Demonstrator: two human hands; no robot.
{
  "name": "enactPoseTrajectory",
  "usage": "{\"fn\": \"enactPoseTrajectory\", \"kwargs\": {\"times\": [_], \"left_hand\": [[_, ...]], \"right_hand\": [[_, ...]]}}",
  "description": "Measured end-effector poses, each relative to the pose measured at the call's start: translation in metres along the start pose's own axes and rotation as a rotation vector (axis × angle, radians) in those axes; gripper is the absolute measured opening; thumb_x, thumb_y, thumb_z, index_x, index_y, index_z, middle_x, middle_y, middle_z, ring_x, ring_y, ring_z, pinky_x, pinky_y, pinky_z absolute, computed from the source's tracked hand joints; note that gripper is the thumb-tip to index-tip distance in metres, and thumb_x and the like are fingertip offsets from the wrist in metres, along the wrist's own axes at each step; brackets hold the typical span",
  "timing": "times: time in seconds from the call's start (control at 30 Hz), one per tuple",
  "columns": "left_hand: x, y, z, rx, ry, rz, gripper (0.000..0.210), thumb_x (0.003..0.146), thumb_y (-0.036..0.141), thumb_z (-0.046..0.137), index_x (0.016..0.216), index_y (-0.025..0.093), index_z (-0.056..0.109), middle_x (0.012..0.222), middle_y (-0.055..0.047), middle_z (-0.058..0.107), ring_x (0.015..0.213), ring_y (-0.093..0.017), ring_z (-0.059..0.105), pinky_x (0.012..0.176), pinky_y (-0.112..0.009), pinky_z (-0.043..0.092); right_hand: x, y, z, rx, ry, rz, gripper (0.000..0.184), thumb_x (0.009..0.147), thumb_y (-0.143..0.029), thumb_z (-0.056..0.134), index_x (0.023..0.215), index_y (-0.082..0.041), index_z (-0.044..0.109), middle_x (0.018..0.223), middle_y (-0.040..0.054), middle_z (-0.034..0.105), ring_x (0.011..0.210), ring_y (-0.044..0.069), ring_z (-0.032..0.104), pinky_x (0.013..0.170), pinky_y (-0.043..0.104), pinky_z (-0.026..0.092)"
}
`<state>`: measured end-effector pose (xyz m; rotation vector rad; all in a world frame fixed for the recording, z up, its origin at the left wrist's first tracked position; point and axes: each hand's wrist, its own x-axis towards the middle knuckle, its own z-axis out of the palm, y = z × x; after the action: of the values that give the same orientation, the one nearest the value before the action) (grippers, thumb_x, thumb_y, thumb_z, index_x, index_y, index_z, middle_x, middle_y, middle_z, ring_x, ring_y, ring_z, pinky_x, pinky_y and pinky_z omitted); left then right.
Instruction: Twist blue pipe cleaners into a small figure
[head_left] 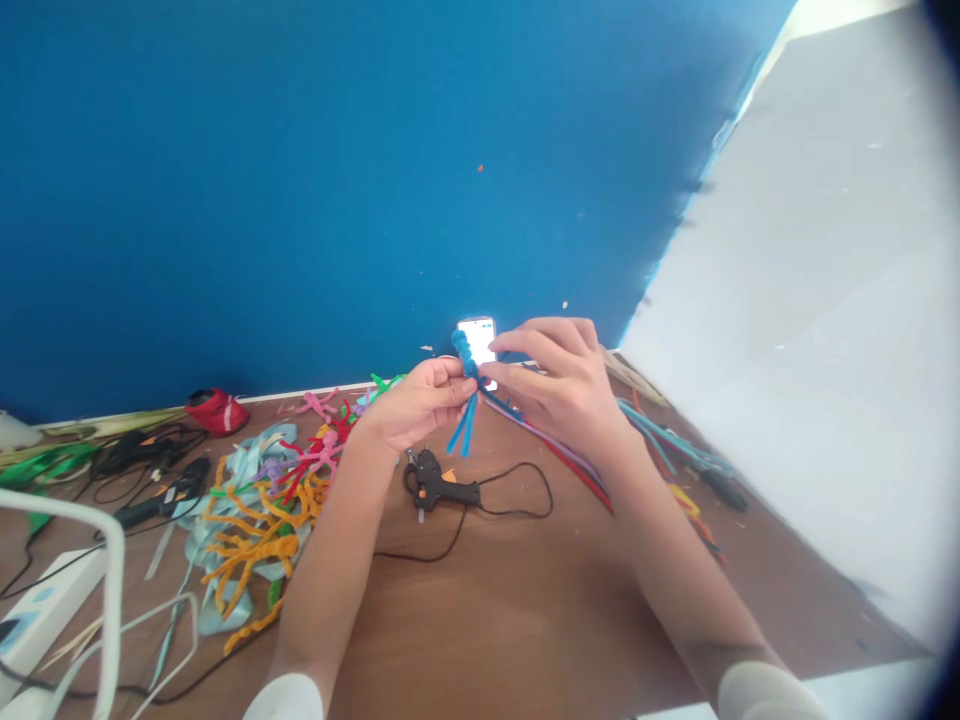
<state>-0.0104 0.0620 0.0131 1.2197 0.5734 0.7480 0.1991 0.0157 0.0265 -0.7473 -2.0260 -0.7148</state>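
Between thumb and fingers, my left hand (416, 402) pinches a twisted blue pipe cleaner piece (463, 350). Its upper part is a thick coil, and two loose blue ends hang below my thumb. Further blue strands run from it toward the right. My right hand (566, 385) is bent around that side, its fingertips close together at the piece and on a strand; the exact grip is partly hidden. Behind the blue piece, a phone (483, 330) with a lit screen leans against the blue wall. Below my hands a black glue gun (442, 487) lies on the brown table.
Orange pipe cleaners (259, 548), pink and red twisted pieces and pale blue ribbon (199, 535) are heaped at left. A power strip (56, 605) and white tube frame (114, 590) stand at front left. Light blue pipe cleaners (675, 445) lie at right.
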Motion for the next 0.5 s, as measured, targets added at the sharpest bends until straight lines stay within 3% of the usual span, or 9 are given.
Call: {"fn": "enactPoseTrajectory", "kwargs": {"times": [0.1,0.2,0.3,0.5], "left_hand": [[0.003,-0.003,0.005,-0.148,0.034,-0.01,0.044,0.064,0.026,0.093,0.095,0.012,0.065,0.08,0.0,0.065,0.066,-0.007,0.061,0.059,-0.017,0.047],[0.0,0.001,0.011,-0.181,0.029,-0.023,0.039,0.065,0.024,0.092,0.089,0.011,0.065,0.077,0.0,0.063,0.063,-0.005,0.059,0.058,-0.016,0.046],[-0.005,0.004,0.014,-0.138,0.023,-0.011,0.035,0.067,0.026,0.091,0.087,0.011,0.066,0.071,0.0,0.062,0.059,-0.005,0.055,0.056,-0.016,0.045],[-0.012,0.007,0.014,0.036,0.042,0.054,0.039,0.069,0.028,0.089,0.098,0.013,0.068,0.082,-0.003,0.068,0.062,-0.008,0.058,0.059,-0.021,0.047]], "right_hand": [[-0.003,0.001,0.003,-0.049,0.006,-0.005,0.022,0.091,-0.015,0.067,0.106,-0.031,0.069,0.119,-0.0018,0.074,0.12,0.023,0.055,0.1,0.043,0.033],[-0.003,0.002,0.0,0.006,-0.096,0.017,0.025,0.092,-0.017,0.065,0.11,-0.034,0.068,0.124,-0.0025,0.073,0.124,0.025,0.054,0.104,0.047,0.03],[-0.001,0.001,-0.007,0.095,-0.2,0.002,0.026,0.096,-0.017,0.058,0.115,-0.032,0.067,0.119,-0.0009,0.074,0.114,0.023,0.058,0.098,0.044,0.034],[0.003,-0.005,-0.013,0.1,-0.205,0.002,0.019,0.098,-0.014,0.052,0.104,-0.023,0.067,0.099,0.003,0.075,0.094,0.021,0.057,0.083,0.039,0.036]]}}
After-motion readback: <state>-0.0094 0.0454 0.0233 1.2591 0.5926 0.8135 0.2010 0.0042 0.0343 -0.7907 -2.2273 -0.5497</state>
